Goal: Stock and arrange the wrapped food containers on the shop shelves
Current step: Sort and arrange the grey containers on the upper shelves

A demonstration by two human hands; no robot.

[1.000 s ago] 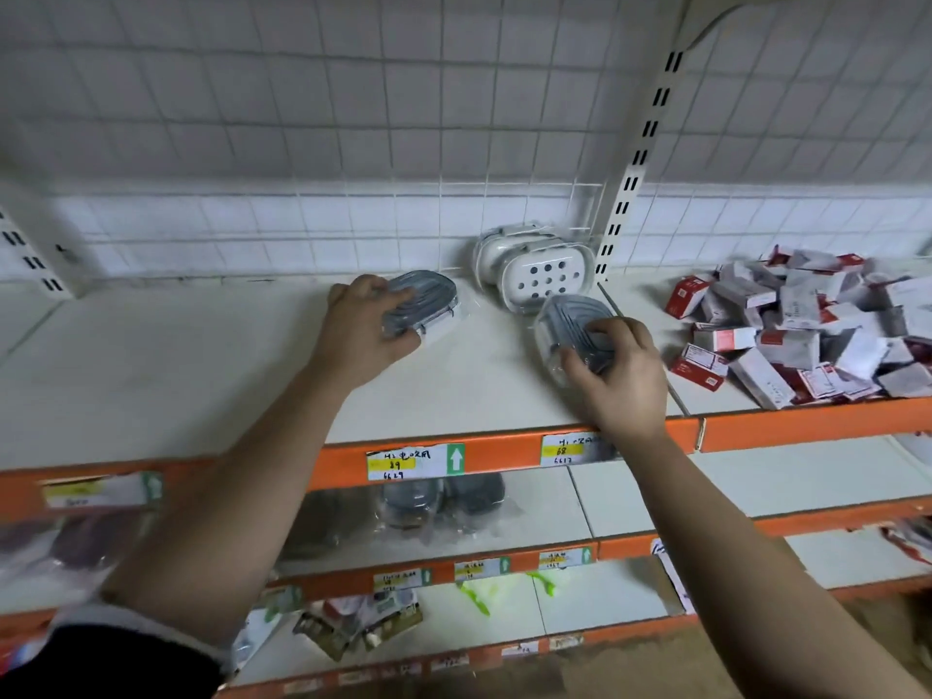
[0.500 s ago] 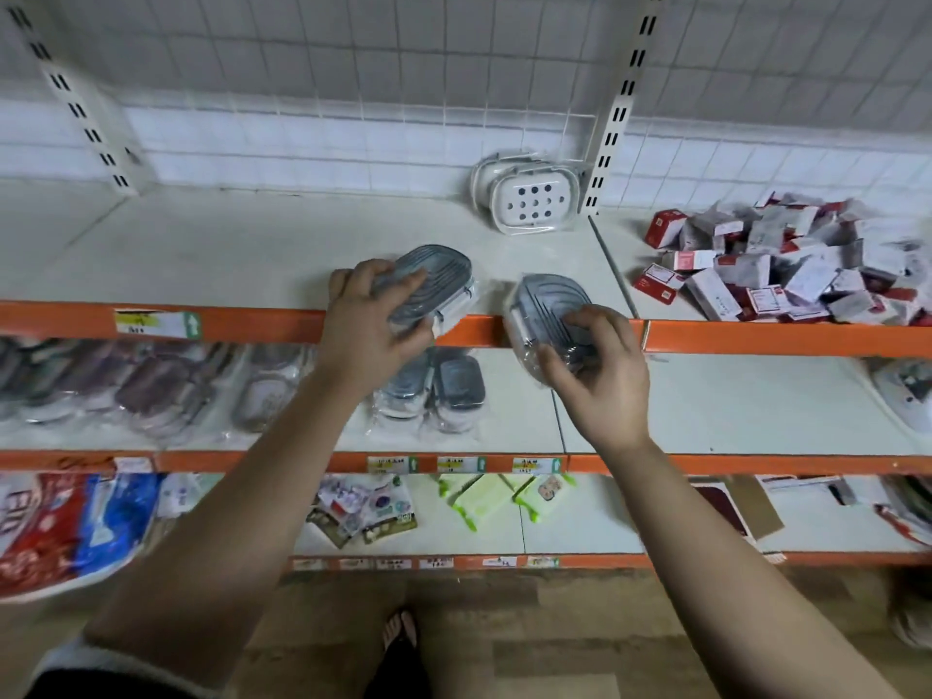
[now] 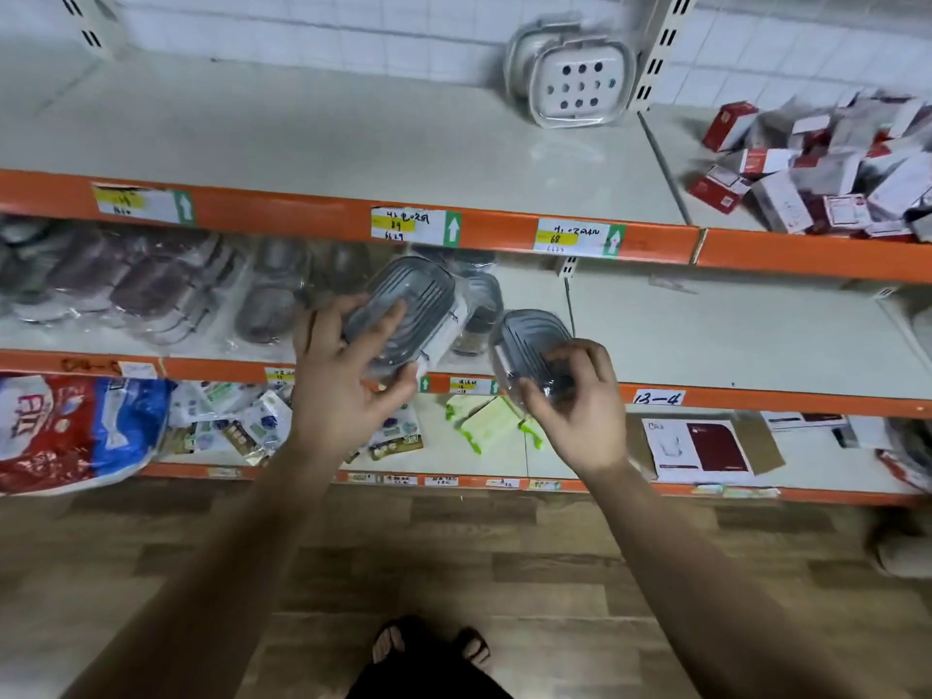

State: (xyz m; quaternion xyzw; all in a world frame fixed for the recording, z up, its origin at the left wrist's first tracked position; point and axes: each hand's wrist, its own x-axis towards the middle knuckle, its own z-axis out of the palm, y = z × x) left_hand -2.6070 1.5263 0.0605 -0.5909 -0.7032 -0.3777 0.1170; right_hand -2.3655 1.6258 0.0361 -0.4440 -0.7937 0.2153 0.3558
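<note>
Grey left box (image 3: 403, 315) and right box (image 3: 529, 345) are off the top shelf (image 3: 302, 143) now, mid-frame. Left hand (image 3: 348, 391) and right hand (image 3: 580, 411) each grip one, likely for the middle shelf (image 3: 706, 335).

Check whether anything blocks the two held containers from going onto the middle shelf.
Partly. Stocked wrapped containers fill the middle shelf directly behind the left container, which the left hand grips. The right container, in the right hand, has bare shelf just to its right; nothing visible blocks it there.
</note>
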